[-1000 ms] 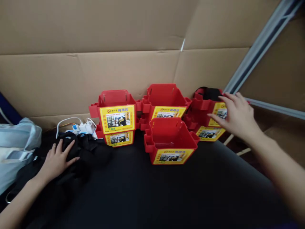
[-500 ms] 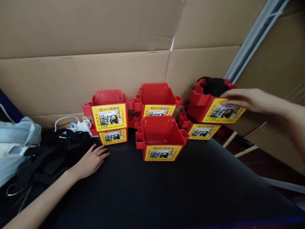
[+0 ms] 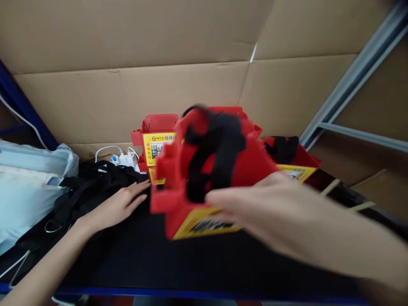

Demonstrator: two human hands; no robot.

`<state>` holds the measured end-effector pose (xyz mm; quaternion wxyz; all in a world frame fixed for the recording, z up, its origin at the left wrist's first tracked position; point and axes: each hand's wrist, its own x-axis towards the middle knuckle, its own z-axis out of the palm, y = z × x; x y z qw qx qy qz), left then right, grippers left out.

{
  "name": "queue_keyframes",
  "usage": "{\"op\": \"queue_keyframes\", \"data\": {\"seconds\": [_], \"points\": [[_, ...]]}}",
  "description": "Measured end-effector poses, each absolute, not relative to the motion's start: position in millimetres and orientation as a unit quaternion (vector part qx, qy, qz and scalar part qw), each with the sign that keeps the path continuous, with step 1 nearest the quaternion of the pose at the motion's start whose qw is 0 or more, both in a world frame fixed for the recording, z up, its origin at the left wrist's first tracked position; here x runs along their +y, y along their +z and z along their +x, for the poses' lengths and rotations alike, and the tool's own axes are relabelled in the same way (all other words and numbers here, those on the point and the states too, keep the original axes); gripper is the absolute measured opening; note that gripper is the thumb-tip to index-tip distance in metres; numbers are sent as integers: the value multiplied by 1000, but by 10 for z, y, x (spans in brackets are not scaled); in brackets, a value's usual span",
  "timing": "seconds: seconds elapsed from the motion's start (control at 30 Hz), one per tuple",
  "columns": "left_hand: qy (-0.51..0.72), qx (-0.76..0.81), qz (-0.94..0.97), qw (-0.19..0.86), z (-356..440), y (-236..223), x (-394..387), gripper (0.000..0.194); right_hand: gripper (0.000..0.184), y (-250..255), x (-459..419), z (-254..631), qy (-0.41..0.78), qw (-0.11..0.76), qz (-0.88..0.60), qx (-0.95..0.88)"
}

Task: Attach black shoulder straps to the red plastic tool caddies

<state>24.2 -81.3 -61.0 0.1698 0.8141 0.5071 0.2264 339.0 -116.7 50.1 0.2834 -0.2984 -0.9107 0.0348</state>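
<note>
My right hand (image 3: 255,204) grips the front wall of a red plastic tool box (image 3: 168,199), thumb over the rim, and holds it raised and tilted above the table. Black webbing straps (image 3: 226,148) lie inside this box, which is blurred by motion. My left hand (image 3: 119,204) rests on the table, fingers stretched, beside a pile of black straps (image 3: 105,182). Just past its fingertips stand stacked red boxes (image 3: 159,123) with yellow labels. Another red box (image 3: 306,159) holding black straps sits at the right. The raised box hides most of the middle ones.
A black tabletop (image 3: 127,259) has a blue front edge (image 3: 143,292). Cardboard sheets (image 3: 143,93) form the back wall. A pale plastic bag (image 3: 28,182) lies at the left, and white plugs (image 3: 127,159) with cables sit behind the straps. A metal post (image 3: 347,80) slants at the right.
My right hand has lifted the top box off the right stack and carried it left and nearer to me. The box below it now shows straps inside. My left hand stays by the straps.
</note>
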Motion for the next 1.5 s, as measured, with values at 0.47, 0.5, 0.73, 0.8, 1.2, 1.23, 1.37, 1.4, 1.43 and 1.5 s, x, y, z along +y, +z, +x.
{"op": "queue_keyframes", "data": {"seconds": [0.47, 0.5, 0.73, 0.8, 1.2, 1.23, 1.37, 1.4, 1.43, 1.5], "points": [[265, 519, 812, 41, 392, -525, -927, 46, 24, -489, -961, 2466, -56, 113, -301, -945], [258, 522, 813, -2, 463, -496, -910, 38, 29, -445, -925, 2516, -42, 123, -341, -931], [45, 569, 816, -94, 1104, -261, -840, 16, 18, -193, -742, 2685, 6, 39, -391, -919], [52, 548, 835, -12, 1202, -265, -785, 22, 19, -209, -701, 2686, 51, 43, -373, -925], [479, 396, 650, 436, 1200, 164, -374, 33, 23, 13, -522, 3010, 392, 380, -337, -767], [525, 382, 618, 443, 1232, 163, -337, 33, 27, -22, -517, 3005, 380, 360, -361, -772], [628, 286, 556, 463, 1325, 109, -247, 25, 20, -169, -458, 2944, 356, 207, -372, -831], [634, 272, 562, 456, 1325, 106, -247, 24, 15, -185, -433, 2929, 364, 192, -365, -835], [629, 265, 579, 445, 1312, 112, -253, 24, 14, -189, -406, 2917, 381, 190, -359, -830], [580, 282, 635, 424, 1251, 141, -280, 29, 18, -163, -355, 2911, 438, 215, -353, -799]]}}
